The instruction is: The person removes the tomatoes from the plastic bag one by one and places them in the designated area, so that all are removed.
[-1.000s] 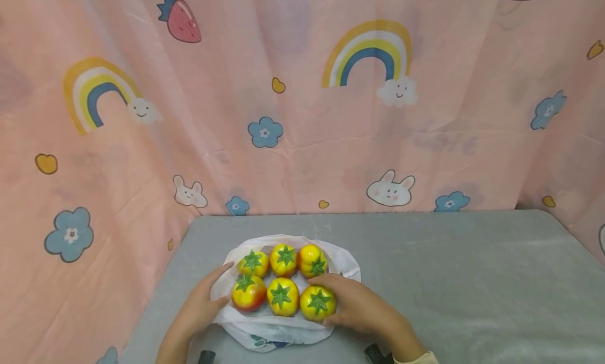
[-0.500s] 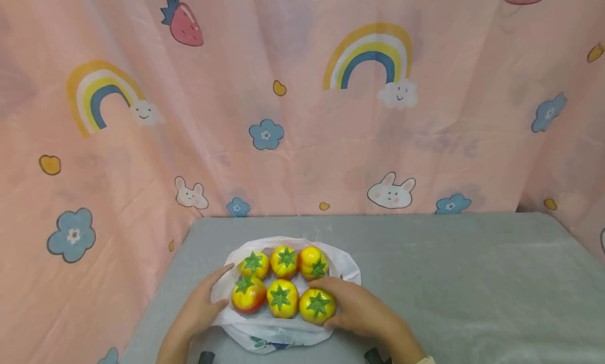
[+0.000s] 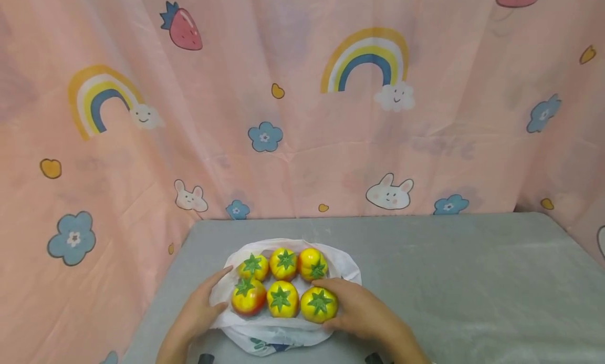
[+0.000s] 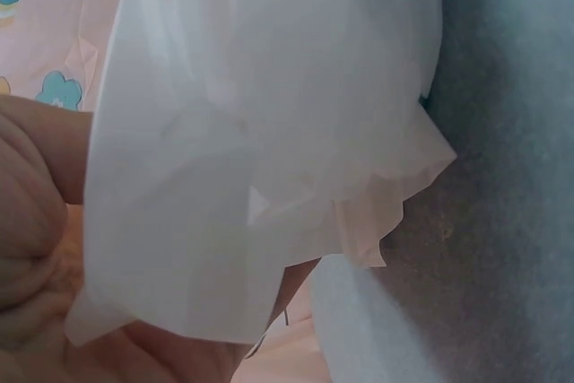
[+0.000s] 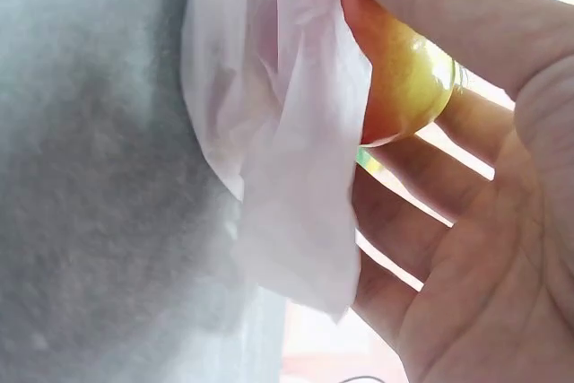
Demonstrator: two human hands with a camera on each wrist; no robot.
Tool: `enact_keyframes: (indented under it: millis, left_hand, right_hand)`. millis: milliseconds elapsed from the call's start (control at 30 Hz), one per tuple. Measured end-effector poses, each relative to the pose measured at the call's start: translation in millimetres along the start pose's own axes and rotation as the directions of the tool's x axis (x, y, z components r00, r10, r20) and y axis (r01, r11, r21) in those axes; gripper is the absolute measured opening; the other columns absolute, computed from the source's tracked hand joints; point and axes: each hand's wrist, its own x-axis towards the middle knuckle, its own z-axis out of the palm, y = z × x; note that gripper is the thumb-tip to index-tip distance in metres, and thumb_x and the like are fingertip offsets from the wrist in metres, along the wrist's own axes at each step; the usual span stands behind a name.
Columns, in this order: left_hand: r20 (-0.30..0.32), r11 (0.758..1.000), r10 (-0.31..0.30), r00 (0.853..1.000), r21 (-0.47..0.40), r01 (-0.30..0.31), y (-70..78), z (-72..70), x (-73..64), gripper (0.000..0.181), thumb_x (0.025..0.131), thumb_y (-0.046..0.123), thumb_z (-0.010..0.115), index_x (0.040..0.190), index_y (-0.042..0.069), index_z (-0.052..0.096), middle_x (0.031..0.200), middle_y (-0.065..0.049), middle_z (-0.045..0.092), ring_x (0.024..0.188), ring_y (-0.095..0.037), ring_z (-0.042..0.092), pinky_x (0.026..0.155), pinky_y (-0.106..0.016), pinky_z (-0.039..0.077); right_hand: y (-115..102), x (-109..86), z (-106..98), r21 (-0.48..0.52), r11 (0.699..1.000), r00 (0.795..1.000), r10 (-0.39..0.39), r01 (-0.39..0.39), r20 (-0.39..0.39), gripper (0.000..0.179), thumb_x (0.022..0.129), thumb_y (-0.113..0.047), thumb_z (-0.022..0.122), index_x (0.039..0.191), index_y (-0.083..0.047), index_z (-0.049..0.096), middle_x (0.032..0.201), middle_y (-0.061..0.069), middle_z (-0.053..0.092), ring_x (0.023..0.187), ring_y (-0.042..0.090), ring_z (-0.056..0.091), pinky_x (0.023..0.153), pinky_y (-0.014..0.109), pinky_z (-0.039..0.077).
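Note:
A white plastic bag [image 3: 264, 336] lies spread on the grey table in the head view. Several shiny yellow-red tomatoes with green star-shaped tops sit in it in two rows. My right hand [image 3: 361, 307] curls round the front right tomato [image 3: 319, 304], thumb at the near side and a finger behind. In the right wrist view that tomato [image 5: 404, 78] shows between thumb and fingers, beside the bag's loose edge [image 5: 300, 195]. My left hand [image 3: 200, 306] is spread at the bag's left edge. The bag's plastic [image 4: 206, 159] covers its fingertips in the left wrist view.
The grey table [image 3: 449, 280] stretches to the right. Behind it hangs a pink curtain [image 3: 312, 169] with rainbows, flowers and rabbits. Dark wrist-mount parts [image 3: 206, 359] show at the lower edge.
My right hand has shifted very slightly right with the front right tomato. The left hand and the other tomatoes stay put. The head view has tilted up a little.

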Motion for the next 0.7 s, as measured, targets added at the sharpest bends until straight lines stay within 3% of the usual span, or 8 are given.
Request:
enact_keyframes:
  millis: [433,700]
  left_hand:
    - [0.007,0.998,-0.056,0.998,0.010,0.056,1.2,0.8,3.8,0.079,0.085,0.005,0.073,0.153,0.028,0.039,0.156,-0.024,0.037,0.137,-0.052,0.039,0.107,-0.072,0.034]
    - [0.007,0.996,-0.089,0.996,0.003,0.089,1.3,2.0,3.7,0.084,0.085,0.005,0.074,0.155,0.028,0.034,0.158,-0.023,0.035,0.137,-0.052,0.039,0.106,-0.070,0.035]
  right_hand:
    - [-10,-4.2,-12,0.042,0.991,0.990,0.126,-0.124,-0.064,0.073,0.069,-0.030,0.091,0.134,-0.023,0.060,0.137,0.003,0.061,0.117,0.023,0.059,0.104,0.061,0.047]
    - [-14,-6.6,-21,0.060,0.981,0.974,0.193,-0.187,-0.121,0.079,0.067,-0.034,0.091,0.138,-0.024,0.058,0.141,0.002,0.059,0.123,0.025,0.058,0.105,0.060,0.047]
